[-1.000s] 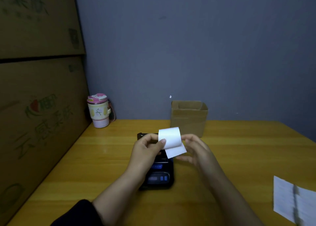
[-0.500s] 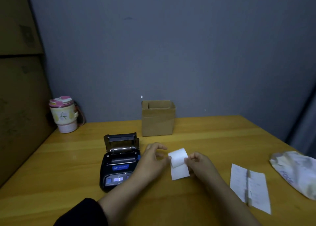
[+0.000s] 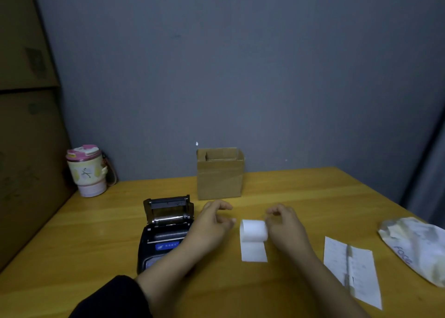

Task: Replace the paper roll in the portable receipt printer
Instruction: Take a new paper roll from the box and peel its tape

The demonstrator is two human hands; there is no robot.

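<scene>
Fingers [image 3: 277, 212] of the right hand [image 3: 286, 226] loosely curled, tips at the roll's right end; whether they touch it or hang just off it I cannot tell. Left hand [image 3: 212, 221] spread a little, holding nothing, just left of the roll with a clear gap. Paper roll [image 3: 253, 230] lies on its side on the table [image 3: 289, 192], a short tail of paper drawn toward the person and flat on the wood, probably so the roll cannot wander (the loose end would also be ready for feeding). Left of the roll, beyond the left hand: receipt printer [image 3: 166, 236], lid [image 3: 168, 208] tipped up and back, paper bay open; its inside is too dark to say whether anything sits there. Judged step: one roll parked outside the printer, loading not yet done. Behind the roll, by the wall: small cardboard box [image 3: 219, 178], top flaps open, contents hidden. Right of the roll: a printed slip [image 3: 351, 269] lying flat, then a crumpled plastic bag [image 3: 419, 248]. Far left of the roll: lidded cup [image 3: 86, 171].
</scene>
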